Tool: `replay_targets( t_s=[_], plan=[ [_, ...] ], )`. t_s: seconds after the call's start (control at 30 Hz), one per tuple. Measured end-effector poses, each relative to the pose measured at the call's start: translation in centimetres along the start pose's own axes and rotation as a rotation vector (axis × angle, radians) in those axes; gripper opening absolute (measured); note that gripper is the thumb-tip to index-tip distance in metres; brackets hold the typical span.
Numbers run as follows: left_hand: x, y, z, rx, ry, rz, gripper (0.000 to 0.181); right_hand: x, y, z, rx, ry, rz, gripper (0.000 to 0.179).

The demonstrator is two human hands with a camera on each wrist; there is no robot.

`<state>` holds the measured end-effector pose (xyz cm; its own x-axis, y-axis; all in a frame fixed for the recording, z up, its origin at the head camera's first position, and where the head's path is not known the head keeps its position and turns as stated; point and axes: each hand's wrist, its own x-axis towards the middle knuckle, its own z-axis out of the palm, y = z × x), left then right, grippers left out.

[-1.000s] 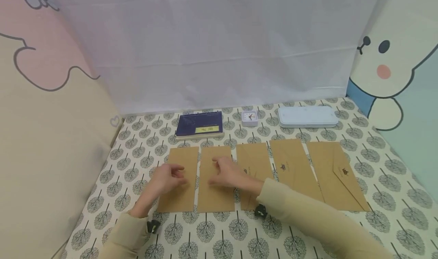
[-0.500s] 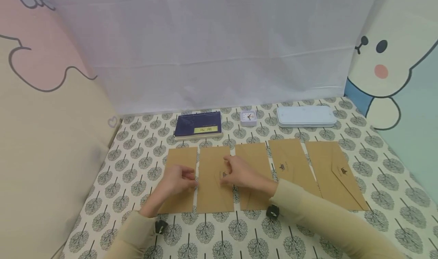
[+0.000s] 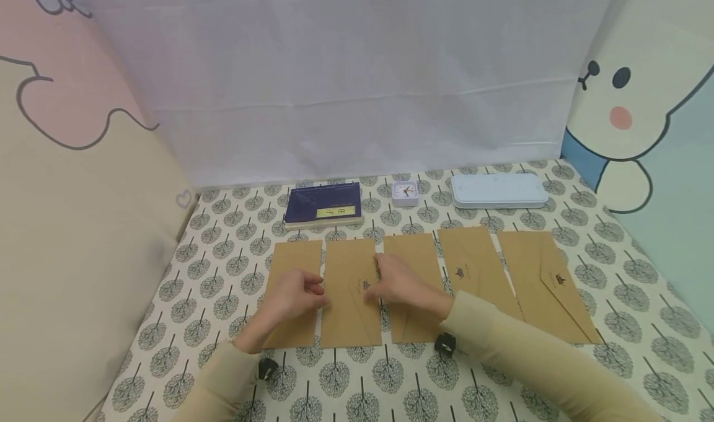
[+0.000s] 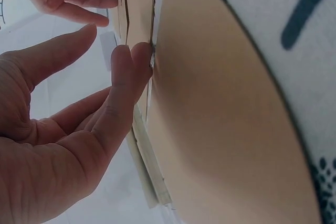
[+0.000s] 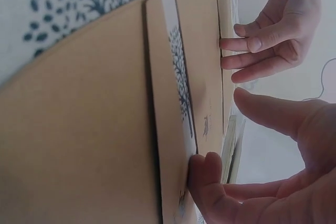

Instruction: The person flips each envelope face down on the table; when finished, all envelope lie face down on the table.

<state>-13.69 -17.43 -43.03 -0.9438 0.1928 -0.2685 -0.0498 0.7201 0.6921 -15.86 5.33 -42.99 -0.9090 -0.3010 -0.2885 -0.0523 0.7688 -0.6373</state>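
Observation:
Several brown paper envelopes lie side by side in a row. My left hand is over the leftmost envelope, its fingertips near the left edge of the second envelope. My right hand is over the third envelope, with its fingertips near the second envelope's right edge. A small dark crown print shows on the second envelope between the hands. The left wrist view has the left fingers loosely bent, thumb apart. Similarly, the right fingers are spread from the thumb; whether either hand touches paper is unclear.
Further right lie the fourth envelope and the fifth envelope. Behind the row are a dark blue book, a small white clock and a pale blue tin case. The cloth has a tree pattern.
Both hands have moved right. The left has come to the gap beside the second envelope, while the right has shifted to that envelope's far edge, uncovering its crown print.

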Motion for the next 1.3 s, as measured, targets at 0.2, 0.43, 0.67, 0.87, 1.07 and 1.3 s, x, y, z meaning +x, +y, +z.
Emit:
replay_targets(
  t_s=[0.2, 0.43, 0.67, 0.87, 1.07, 1.3],
  plan=[
    [0.1, 0.1, 0.0, 0.008, -0.012, 0.003, 0.048, 0.2, 0.0, 0.0, -0.014, 0.002, 0.014, 0.087],
    [0.1, 0.2, 0.2, 0.015, -0.007, 0.016, 0.047, 0.4, 0.0, -0.1, 0.075, -0.019, 0.010, 0.088],
    [0.2, 0.1, 0.3, 0.045, 0.007, 0.040, 0.045, 0.4, 0.3, -0.6, 0.164, -0.038, 0.039, 0.091],
    [0.2, 0.1, 0.3, 0.059, 0.008, 0.037, 0.047, 0.3, 0.5, -0.7, 0.166, -0.028, 0.022, 0.090],
    [0.2, 0.4, 0.4, 0.031, -0.003, 0.039, 0.047, 0.2, 0.6, -1.0, 0.165, -0.026, 0.014, 0.089],
    [0.1, 0.8, 0.6, -0.004, -0.012, 0.030, 0.047, 0.1, 1.0, -1.4, 0.208, -0.022, 0.003, 0.087]
  ],
)
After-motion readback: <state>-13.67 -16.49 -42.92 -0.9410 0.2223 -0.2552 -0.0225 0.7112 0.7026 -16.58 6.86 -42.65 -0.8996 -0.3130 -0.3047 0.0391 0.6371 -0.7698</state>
